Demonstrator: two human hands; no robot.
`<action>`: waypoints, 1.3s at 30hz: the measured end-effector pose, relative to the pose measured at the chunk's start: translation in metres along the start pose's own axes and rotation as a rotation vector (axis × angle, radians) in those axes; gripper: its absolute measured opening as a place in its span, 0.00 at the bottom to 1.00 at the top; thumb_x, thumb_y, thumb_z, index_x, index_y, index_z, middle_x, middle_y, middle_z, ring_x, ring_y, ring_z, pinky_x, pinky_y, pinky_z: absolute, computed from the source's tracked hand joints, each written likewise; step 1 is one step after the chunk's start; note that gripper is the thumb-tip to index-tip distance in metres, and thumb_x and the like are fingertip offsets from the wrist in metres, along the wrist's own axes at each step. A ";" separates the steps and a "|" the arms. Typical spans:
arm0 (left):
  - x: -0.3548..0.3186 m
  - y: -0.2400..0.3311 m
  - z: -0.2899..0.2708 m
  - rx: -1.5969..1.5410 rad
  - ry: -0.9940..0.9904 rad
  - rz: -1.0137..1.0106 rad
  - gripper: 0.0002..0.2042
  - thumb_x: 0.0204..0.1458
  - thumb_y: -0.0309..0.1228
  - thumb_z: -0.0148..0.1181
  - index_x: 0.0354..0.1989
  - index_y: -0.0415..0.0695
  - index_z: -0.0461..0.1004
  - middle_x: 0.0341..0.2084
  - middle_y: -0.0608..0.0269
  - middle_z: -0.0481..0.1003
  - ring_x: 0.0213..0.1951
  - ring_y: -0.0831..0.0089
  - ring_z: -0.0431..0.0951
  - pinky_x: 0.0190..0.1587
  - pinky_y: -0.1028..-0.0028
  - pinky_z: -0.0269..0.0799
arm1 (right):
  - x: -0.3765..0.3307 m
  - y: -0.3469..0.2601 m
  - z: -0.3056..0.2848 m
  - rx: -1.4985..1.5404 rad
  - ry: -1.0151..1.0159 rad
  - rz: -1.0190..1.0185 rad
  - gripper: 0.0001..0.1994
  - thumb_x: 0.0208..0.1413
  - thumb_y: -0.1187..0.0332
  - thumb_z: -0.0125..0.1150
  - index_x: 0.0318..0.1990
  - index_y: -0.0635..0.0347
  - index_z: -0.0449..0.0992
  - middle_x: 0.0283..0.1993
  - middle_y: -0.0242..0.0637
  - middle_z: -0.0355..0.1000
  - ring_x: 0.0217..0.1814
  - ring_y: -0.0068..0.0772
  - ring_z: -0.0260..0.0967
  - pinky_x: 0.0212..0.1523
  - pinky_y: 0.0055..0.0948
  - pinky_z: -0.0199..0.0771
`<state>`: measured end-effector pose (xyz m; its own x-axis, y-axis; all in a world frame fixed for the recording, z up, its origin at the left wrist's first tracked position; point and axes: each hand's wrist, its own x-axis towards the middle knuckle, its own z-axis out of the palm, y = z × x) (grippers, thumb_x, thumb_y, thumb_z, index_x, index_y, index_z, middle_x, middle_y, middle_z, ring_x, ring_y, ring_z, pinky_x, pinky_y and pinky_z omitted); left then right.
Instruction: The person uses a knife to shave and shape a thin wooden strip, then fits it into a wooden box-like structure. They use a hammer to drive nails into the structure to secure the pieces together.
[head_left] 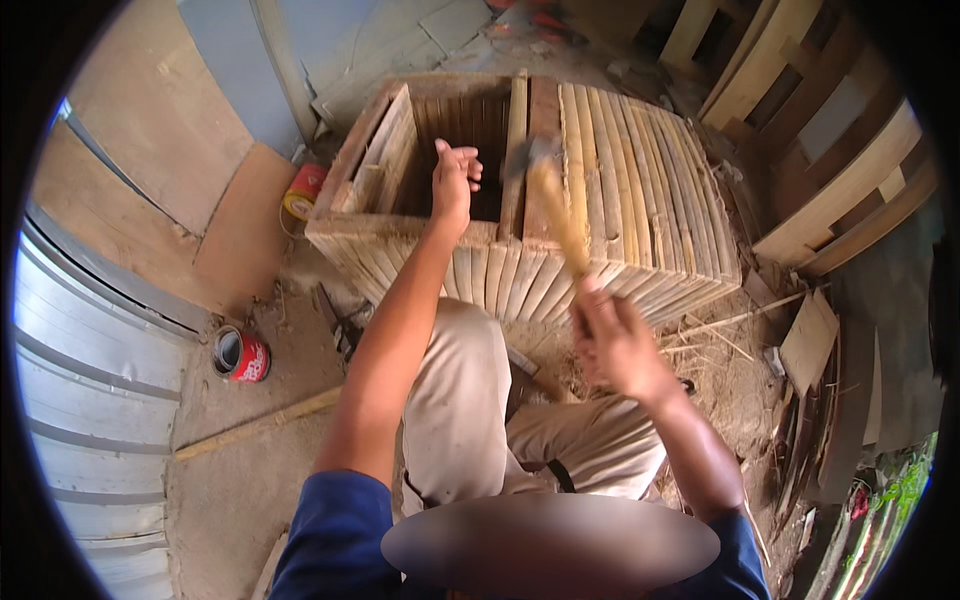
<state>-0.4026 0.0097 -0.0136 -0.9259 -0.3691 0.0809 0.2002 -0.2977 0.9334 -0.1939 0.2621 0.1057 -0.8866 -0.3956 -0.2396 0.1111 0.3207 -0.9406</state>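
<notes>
My right hand (615,340) is closed round the wooden handle of a hammer (562,215). Motion blurs the hammer, and its dark head is over the brown wooden board beside the opening of a large box (640,180) faced with bamboo slats. Over that opening, near its front edge, my left hand (456,180) is raised with the fingers loosely bent and apart. Nothing shows in it. The box stands in front of my knees, its right part covered with side-by-side slats and its left part uncovered, with a dark inside.
On the ground at left stands an opened red can (240,355); a red and yellow container (302,190) sits by the box's left corner. A bamboo strip (260,425) lies on the dirt. Corrugated metal (100,420) lines the left, and wooden frames (850,190) lean at right.
</notes>
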 end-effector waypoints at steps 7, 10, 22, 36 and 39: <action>-0.005 0.002 0.000 -0.019 0.028 0.007 0.35 0.66 0.61 0.28 0.44 0.39 0.74 0.26 0.67 0.73 0.30 0.77 0.69 0.35 0.74 0.66 | 0.019 0.019 0.028 -0.211 0.241 -0.611 0.27 0.72 0.48 0.34 0.28 0.60 0.66 0.15 0.29 0.59 0.16 0.18 0.60 0.16 0.25 0.59; -0.007 0.003 -0.001 -0.019 -0.003 -0.010 0.36 0.65 0.62 0.28 0.44 0.39 0.74 0.28 0.68 0.73 0.31 0.78 0.70 0.35 0.74 0.66 | 0.028 0.030 0.024 -0.279 0.071 0.211 0.28 0.71 0.47 0.35 0.29 0.62 0.67 0.16 0.33 0.62 0.17 0.21 0.63 0.16 0.27 0.62; -0.005 -0.001 -0.002 -0.022 0.034 0.016 0.35 0.66 0.60 0.29 0.43 0.39 0.75 0.28 0.65 0.74 0.31 0.75 0.70 0.35 0.74 0.68 | 0.017 0.035 0.028 -0.257 0.158 -0.100 0.26 0.70 0.49 0.41 0.32 0.65 0.68 0.17 0.31 0.61 0.18 0.22 0.63 0.17 0.29 0.61; 0.000 -0.006 -0.003 0.100 -0.013 -0.091 0.35 0.64 0.63 0.32 0.50 0.40 0.72 0.34 0.65 0.74 0.38 0.74 0.72 0.41 0.70 0.69 | 0.026 0.054 0.025 -0.385 0.195 -0.111 0.30 0.71 0.45 0.34 0.24 0.60 0.66 0.17 0.29 0.62 0.17 0.24 0.58 0.17 0.26 0.60; 0.000 -0.003 -0.003 0.165 -0.052 -0.139 0.35 0.64 0.62 0.35 0.52 0.40 0.72 0.38 0.62 0.75 0.40 0.72 0.74 0.43 0.69 0.71 | 0.018 0.084 0.022 0.066 0.079 0.183 0.29 0.70 0.43 0.37 0.25 0.59 0.64 0.18 0.29 0.60 0.16 0.22 0.56 0.17 0.25 0.59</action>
<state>-0.4029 0.0082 -0.0174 -0.9570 -0.2876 -0.0385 0.0186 -0.1930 0.9810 -0.1906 0.2633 0.0168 -0.8812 -0.2664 -0.3904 0.3003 0.3224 -0.8977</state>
